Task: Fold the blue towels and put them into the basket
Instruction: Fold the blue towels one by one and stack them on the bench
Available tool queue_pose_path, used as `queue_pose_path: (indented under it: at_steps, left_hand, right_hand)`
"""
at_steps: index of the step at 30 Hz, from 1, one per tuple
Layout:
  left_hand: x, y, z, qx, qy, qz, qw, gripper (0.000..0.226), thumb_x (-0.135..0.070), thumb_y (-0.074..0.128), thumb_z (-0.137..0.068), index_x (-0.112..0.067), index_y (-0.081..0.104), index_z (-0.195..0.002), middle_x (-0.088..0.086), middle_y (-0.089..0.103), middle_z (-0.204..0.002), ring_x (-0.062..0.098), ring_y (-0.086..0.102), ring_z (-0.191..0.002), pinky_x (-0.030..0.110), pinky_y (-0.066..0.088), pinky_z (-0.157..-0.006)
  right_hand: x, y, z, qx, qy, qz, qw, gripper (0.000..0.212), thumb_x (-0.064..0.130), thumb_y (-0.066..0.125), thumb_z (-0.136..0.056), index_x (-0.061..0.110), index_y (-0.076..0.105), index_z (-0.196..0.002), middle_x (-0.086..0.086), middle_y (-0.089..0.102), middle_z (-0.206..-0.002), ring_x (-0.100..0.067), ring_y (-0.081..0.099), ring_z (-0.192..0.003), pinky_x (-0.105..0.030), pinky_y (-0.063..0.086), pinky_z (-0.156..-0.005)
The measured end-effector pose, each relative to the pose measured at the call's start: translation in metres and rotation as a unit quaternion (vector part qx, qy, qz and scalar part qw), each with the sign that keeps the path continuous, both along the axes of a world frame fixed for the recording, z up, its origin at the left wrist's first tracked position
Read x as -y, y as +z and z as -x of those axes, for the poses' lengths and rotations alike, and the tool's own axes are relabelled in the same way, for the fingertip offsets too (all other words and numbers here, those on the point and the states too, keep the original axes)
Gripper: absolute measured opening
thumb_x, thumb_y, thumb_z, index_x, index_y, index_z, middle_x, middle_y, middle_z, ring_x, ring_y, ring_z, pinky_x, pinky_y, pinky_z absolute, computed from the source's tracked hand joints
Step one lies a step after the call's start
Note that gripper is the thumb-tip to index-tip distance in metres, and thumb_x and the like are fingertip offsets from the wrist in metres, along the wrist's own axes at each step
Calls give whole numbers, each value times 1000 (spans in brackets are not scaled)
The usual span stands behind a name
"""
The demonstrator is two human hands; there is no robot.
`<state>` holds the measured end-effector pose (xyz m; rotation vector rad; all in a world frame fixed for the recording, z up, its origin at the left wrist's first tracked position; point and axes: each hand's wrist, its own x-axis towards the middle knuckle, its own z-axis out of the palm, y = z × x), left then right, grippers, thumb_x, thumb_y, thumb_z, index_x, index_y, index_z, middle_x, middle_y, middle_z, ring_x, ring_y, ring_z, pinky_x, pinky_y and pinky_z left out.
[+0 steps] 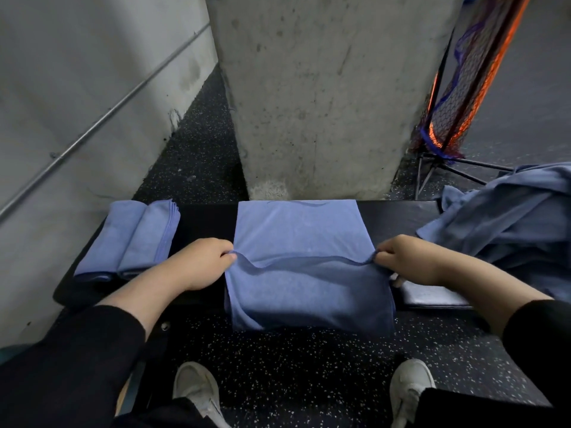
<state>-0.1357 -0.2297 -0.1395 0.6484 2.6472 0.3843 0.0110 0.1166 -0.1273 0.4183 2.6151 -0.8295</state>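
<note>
Nearest to us, our two pale shoes (pixel 197 389) stand on the speckled black floor (pixel 309 366), planted apart so that we face the bench squarely. Just above them the blue towel (pixel 302 236) drapes over the near edge of the black bench (pixel 204 217), its lower part hanging toward the floor and its far part lying flat on the seat. We hold it at the two ends of a raised fold line: our left hand (pixel 200 262) pinches the left edge between thumb and curled fingers, and our right hand (pixel 404 257) pinches the right edge the same way. The cloth sags between the grips, so we judge that we are in mid-fold, holding both sides level to keep the edges square.

Left of the towel, a stack of folded towels (pixel 133 239) rests on the bench, kept near for tidy gathering. To the right, a heap of unfolded blue towels (pixel 509 217) lies within reach as the supply, so much folding remains.

Beyond stand a concrete pillar (pixel 324 88), a grey wall (pixel 77 72) with a metal conduit (pixel 108 115), and an orange-and-black mesh hamper (pixel 463 78) on a folding frame, probably the basket.
</note>
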Motion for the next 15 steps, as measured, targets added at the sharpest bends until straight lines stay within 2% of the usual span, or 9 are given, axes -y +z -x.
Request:
queue_pose_path:
  at_steps: [2, 4, 6, 7, 9, 10, 11, 13, 15]
  left_hand:
    - [1, 6, -1, 33, 21, -48, 998, 37, -24, 53, -100, -16, 46, -65, -1, 50, -64, 14, 45, -61, 33, 35, -62]
    - [-2, 15, -1, 94, 59, -160, 981, 32, -19, 55, -95, -16, 45, -65, 3, 45, -65, 14, 42, -63, 34, 33, -65]
    - [-7, 25, 1, 135, 111, -307, 936, 25, -23, 56, -85, -20, 45, -63, 5, 39, -67, 16, 36, -66, 36, 29, -65]
    - [-11, 28, 4, 148, 145, -372, 905, 20, -26, 55, -79, -22, 45, -62, 4, 38, -67, 17, 35, -67, 36, 28, -65]
    - [-20, 32, 15, 130, 218, -446, 858, 14, -25, 55, -77, -21, 52, -64, 3, 43, -68, 16, 39, -68, 36, 29, -65]
    - [-26, 31, 23, 97, 247, -445, 855, 13, -25, 54, -79, -18, 55, -67, 5, 47, -70, 17, 42, -71, 36, 31, -67]
    - [-31, 29, 31, 54, 264, -420, 867, 17, -24, 52, -83, -15, 56, -69, 6, 50, -71, 18, 44, -73, 36, 33, -68]
    - [-42, 19, 44, -27, 253, -325, 911, 26, -22, 47, -94, -5, 59, -77, 9, 56, -75, 21, 47, -73, 35, 34, -67]
    - [-51, 7, 51, -56, 231, -249, 939, 31, -23, 44, -102, -1, 63, -90, 12, 60, -82, 24, 50, -73, 34, 33, -62]
  right_hand:
    - [-1, 3, 0, -57, -20, -10, 998, 30, 18, 52, -93, 6, 62, -68, -9, 66, -67, -19, 63, -60, -32, 53, -64]
    - [1, 9, 3, -124, -108, 129, 978, 31, 11, 51, -92, 6, 58, -63, -11, 57, -60, -19, 53, -59, -30, 45, -59]
    - [8, 20, 11, -173, -187, 298, 920, 26, 3, 50, -91, 5, 56, -65, -13, 48, -61, -22, 43, -61, -31, 37, -58]
    - [10, 25, 17, -190, -219, 337, 896, 28, 3, 49, -89, 7, 54, -62, -11, 44, -58, -21, 39, -58, -31, 32, -57]
    - [11, 32, 33, -219, -266, 345, 873, 33, 4, 49, -88, 13, 48, -56, -6, 37, -52, -17, 32, -51, -30, 23, -52]
    - [11, 34, 42, -231, -280, 334, 870, 33, 6, 48, -88, 13, 49, -55, -4, 37, -51, -16, 32, -49, -29, 22, -50]
    - [10, 35, 51, -243, -282, 318, 872, 33, 8, 48, -87, 14, 51, -54, -4, 40, -51, -17, 33, -50, -29, 23, -51]
    - [9, 31, 67, -259, -269, 276, 885, 33, 11, 48, -86, 17, 51, -53, -1, 44, -50, -18, 36, -56, -33, 26, -56]
    - [8, 18, 79, -244, -258, 242, 903, 32, 10, 47, -91, 17, 49, -60, 6, 41, -49, -17, 34, -58, -32, 26, -56]
